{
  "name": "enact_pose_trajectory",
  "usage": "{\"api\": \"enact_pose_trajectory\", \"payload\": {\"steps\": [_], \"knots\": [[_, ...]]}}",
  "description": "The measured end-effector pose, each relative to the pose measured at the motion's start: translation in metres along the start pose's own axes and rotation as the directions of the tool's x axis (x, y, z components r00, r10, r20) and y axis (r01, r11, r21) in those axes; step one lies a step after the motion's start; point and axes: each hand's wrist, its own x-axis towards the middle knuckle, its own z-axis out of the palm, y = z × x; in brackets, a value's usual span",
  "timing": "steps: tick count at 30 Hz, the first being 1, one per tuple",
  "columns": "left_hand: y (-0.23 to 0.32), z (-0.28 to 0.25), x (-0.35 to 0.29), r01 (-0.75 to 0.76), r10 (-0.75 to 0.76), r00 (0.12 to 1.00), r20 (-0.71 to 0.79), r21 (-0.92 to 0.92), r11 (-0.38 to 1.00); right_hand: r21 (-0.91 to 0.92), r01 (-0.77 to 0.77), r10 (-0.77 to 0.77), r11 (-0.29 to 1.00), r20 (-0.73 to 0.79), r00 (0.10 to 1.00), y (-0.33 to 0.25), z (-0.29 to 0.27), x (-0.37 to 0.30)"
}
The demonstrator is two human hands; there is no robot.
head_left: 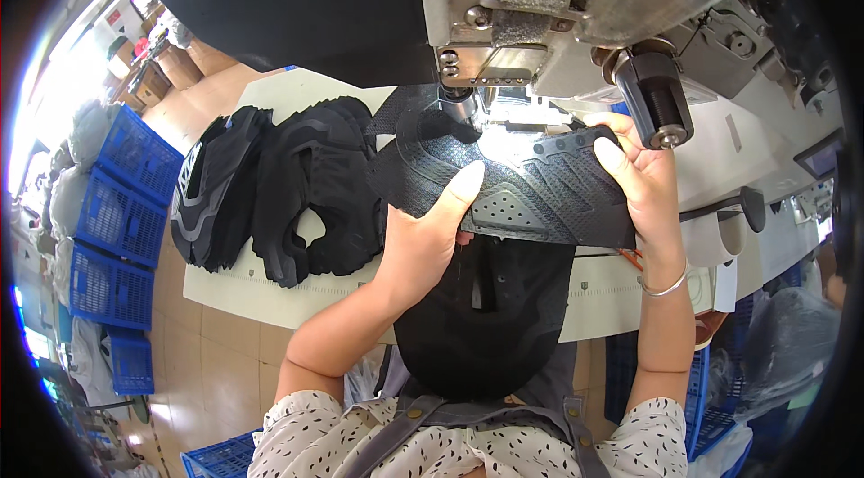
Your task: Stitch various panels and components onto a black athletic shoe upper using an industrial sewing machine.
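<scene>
A black shoe upper (531,185) with a textured, perforated side is spread between my two hands under the head of a sewing machine (463,104). My left hand (432,226) grips its lower left edge, thumb on top and fingers mostly hidden beneath. At the right end my right hand (634,167) pinches it, thumb on the face and fingers behind. Bright light from the machine falls on the upper's far edge. Another black upper piece (486,325) hangs over the table's near edge below my hands; whether it joins the held one I cannot tell.
Two stacks of black shoe uppers, a left stack (220,190) and a nearer stack (319,190), lie on the pale table (270,289). Blue crates (112,217) stand piled at the far left. A dark cylindrical machine part (661,95) hangs close above my right hand.
</scene>
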Motion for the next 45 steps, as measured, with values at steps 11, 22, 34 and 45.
{"api": "enact_pose_trajectory", "payload": {"steps": [11,22,34,45], "knots": [[0.003,-0.011,0.01,0.05,-0.05,0.996,0.072,0.006,0.999,-0.056,-0.019,0.016,0.998,-0.052,0.999,-0.002,0.006,-0.008],[0.008,-0.016,0.018,0.075,-0.079,0.99,0.114,0.039,0.996,0.015,-0.047,0.048,0.999,-0.085,0.995,0.004,0.013,-0.017],[-0.003,-0.019,0.013,0.04,-0.04,0.974,0.223,0.003,0.999,-0.002,-0.133,0.133,0.991,-0.042,0.99,-0.01,0.024,-0.045],[-0.009,-0.009,-0.009,0.019,0.008,0.946,0.324,-0.081,0.997,-0.638,0.18,-0.332,0.748,-0.125,0.935,0.017,-0.006,-0.023]]}}
